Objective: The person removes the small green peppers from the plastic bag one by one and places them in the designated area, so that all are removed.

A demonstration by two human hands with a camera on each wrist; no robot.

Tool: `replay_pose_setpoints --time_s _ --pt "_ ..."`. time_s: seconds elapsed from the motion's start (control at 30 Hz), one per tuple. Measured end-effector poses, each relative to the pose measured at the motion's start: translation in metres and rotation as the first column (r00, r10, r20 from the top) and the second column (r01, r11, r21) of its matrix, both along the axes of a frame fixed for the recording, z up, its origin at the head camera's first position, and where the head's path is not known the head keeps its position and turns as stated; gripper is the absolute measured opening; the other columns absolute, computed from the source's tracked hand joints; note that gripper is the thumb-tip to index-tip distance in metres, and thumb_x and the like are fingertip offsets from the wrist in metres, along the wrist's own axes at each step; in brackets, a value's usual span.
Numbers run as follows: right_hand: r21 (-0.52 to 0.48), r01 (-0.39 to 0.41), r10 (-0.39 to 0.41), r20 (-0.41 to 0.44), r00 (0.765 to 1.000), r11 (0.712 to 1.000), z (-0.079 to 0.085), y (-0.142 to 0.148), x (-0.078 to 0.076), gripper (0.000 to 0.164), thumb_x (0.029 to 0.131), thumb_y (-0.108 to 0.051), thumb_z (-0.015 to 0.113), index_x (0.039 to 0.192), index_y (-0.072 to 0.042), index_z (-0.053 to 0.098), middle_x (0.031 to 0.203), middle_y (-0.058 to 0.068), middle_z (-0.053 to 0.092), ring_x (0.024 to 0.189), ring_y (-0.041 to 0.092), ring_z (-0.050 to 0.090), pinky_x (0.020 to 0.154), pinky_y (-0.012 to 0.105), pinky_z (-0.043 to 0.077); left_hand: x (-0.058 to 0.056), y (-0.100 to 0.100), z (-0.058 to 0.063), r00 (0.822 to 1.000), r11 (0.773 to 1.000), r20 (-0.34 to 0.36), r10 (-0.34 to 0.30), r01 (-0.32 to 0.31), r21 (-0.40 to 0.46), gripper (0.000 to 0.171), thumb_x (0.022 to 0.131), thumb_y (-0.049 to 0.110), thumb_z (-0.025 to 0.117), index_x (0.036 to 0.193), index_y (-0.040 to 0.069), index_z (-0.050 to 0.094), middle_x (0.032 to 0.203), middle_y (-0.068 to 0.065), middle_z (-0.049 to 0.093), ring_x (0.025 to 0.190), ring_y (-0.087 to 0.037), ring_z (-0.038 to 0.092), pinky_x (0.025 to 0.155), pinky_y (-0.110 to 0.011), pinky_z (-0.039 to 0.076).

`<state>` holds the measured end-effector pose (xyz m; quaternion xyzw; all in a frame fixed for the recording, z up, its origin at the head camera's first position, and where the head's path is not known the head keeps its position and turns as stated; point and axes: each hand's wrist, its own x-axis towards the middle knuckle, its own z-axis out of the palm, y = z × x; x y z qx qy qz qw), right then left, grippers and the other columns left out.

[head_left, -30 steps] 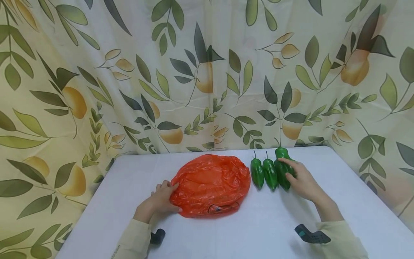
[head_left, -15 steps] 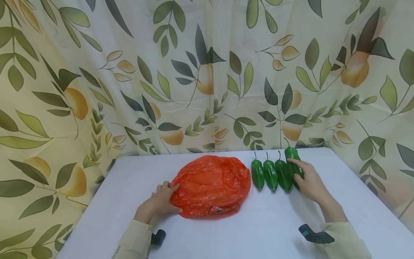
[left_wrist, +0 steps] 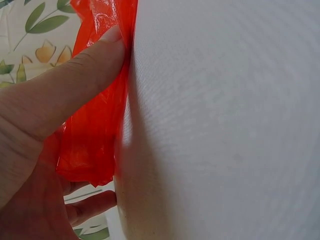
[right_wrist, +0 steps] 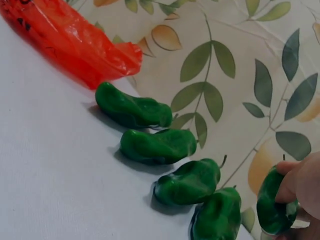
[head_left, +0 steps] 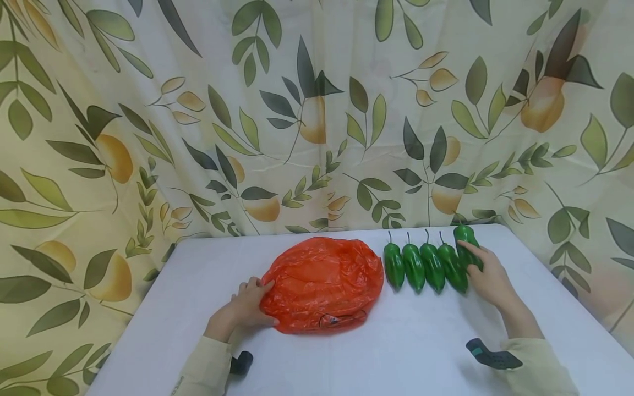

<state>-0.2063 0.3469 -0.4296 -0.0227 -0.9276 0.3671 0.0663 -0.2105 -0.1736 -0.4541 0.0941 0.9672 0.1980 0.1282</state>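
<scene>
A red plastic bag (head_left: 322, 286) lies crumpled on the white table. My left hand (head_left: 245, 305) holds its left end, thumb (left_wrist: 102, 60) pressing the near side and other fingers lying round the far side. To the bag's right, several green peppers (head_left: 414, 268) lie side by side with stems pointing away. Just past the rightmost of them, my right hand (head_left: 487, 275) grips another green pepper (head_left: 465, 245) between thumb and fingers. In the right wrist view this held pepper (right_wrist: 272, 205) stands apart from the row, partly covered by the fingers.
The white table (head_left: 356, 357) ends at a patterned curtain (head_left: 317, 110) behind the bag and peppers. In the right wrist view, the bag's tip (right_wrist: 112, 62) is close to the nearest pepper (right_wrist: 132, 107). A dark device (head_left: 493, 356) sits at the right wrist.
My right hand has moved rightward along the row with its pepper, uncovering peppers that it hid before. My left hand and the bag have stayed in place.
</scene>
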Motion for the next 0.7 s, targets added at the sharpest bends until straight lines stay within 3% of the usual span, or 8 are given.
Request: replay_pose_setpoints --time_s 0.2,0.7 --pt "0.007 0.006 -0.006 0.024 1.0 1.0 -0.005 0.006 -0.001 0.064 0.093 0.007 0.032 0.156 0.003 0.027 0.151 0.049 0.016 0.138 0.07 0.017 0.106 0.082 0.021 0.001 0.0 0.001 1.0 1.0 -0.001 0.005 -0.005 0.002 0.099 0.069 0.038 0.092 0.154 0.018 0.045 0.134 -0.012 0.048 0.115 -0.027 0.043 0.095 -0.053 0.051" --pt "0.026 0.063 -0.067 0.191 0.979 0.998 -0.019 0.019 -0.003 0.062 0.093 0.005 0.03 0.155 0.006 0.024 0.152 0.048 0.012 0.141 0.068 0.01 0.112 0.078 0.017 0.001 0.0 0.001 1.0 1.0 0.004 0.006 -0.006 0.006 0.099 0.07 0.038 0.092 0.154 0.019 0.044 0.134 -0.011 0.048 0.117 -0.027 0.043 0.099 -0.056 0.05"
